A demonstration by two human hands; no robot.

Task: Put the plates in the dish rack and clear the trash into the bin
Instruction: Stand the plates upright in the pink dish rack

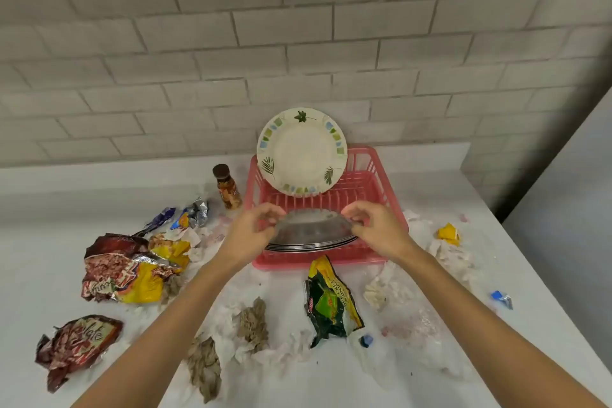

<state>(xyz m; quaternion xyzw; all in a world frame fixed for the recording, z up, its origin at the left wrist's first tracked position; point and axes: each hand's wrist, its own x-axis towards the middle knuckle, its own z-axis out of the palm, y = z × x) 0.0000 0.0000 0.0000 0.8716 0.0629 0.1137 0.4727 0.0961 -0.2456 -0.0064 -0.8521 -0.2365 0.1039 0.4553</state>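
Observation:
A pink dish rack (381,175) stands on the white counter against the wall. A white plate with leaf prints (301,151) stands upright at its back. Several steel plates (314,232) lie stacked in the front of the rack. My left hand (251,232) pinches the top steel plate at its left rim and my right hand (374,228) pinches its right rim, tilting it up. Trash covers the counter: crumpled red and yellow snack wrappers (129,268), a red wrapper (76,344), a green and yellow packet (331,301) and soiled tissues (251,325).
A small brown bottle (227,187) stands left of the rack. A yellow scrap (448,233) and a blue scrap (501,298) lie near the counter's right edge. Foil wrappers (188,217) sit behind the left pile. No bin is in view.

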